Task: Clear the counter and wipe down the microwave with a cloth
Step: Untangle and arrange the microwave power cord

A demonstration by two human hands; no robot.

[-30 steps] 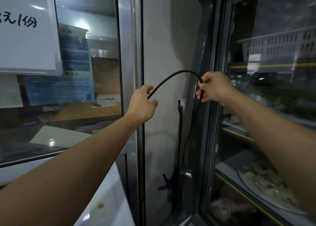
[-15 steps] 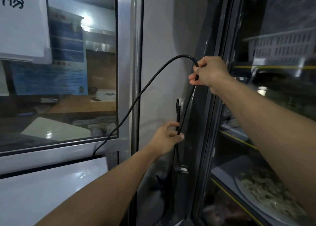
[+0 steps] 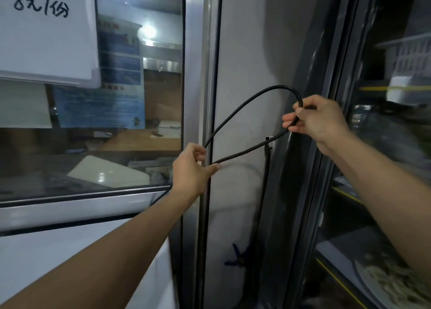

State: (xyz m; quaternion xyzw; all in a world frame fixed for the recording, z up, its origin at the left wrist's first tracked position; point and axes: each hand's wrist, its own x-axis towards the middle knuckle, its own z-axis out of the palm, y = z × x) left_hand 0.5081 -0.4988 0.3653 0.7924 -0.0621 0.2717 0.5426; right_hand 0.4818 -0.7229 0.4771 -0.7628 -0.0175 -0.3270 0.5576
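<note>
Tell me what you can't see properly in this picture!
- Black cable, head view: its lower end runs behind the left hand and forearm, so where it leads is hidden.
- Plate of food, head view: cut off by the bottom right corner and blurred behind glass.
- Blue poster, head view: print too small and blurry to read.

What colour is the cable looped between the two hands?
Black, a plain cable with no pattern; the head view shows it clearly against the grey wall panel.
</note>
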